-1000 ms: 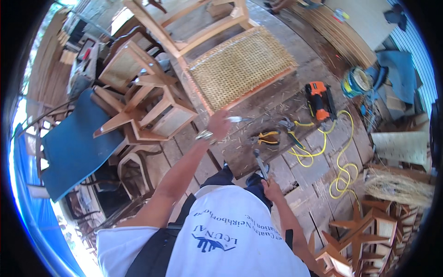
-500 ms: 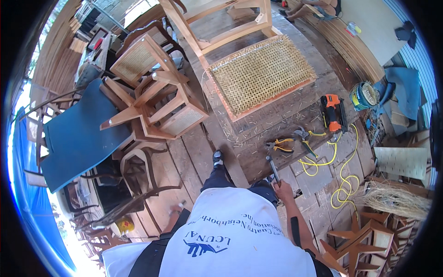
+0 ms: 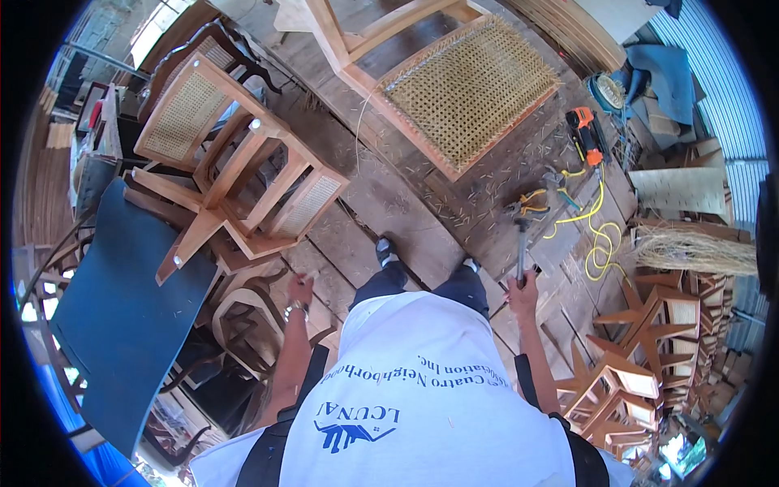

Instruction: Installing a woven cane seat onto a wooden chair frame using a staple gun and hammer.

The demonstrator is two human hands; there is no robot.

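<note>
My right hand (image 3: 522, 294) is closed round the handle of a hammer (image 3: 521, 247), which points away from me over the floorboards. On my left side, my left hand (image 3: 299, 289) hangs beside the upturned chair with its fingers curled; what they hold, if anything, is too small to make out. Ahead lies a wooden chair frame (image 3: 365, 69) with a woven cane panel (image 3: 471, 93), its strand ends sticking out along the edges. Pliers (image 3: 531, 203) with yellow-and-black handles and cutting pliers (image 3: 553, 178) lie beyond the hammer. An orange-and-black nail gun (image 3: 586, 136) rests farther off.
A yellow air hose (image 3: 596, 235) coils across the floor at right. Upturned chairs (image 3: 251, 183) and a blue sheet (image 3: 122, 316) crowd the left. At right are a bundle of cane strands (image 3: 694, 252) and stacked chair frames (image 3: 633, 381). Cane scraps litter the boards ahead.
My view has turned and shifted, with the cane panel now farther up. My left hand has come forward into plainer sight. The hammer stays in my right hand, now pointing straighter ahead.
</note>
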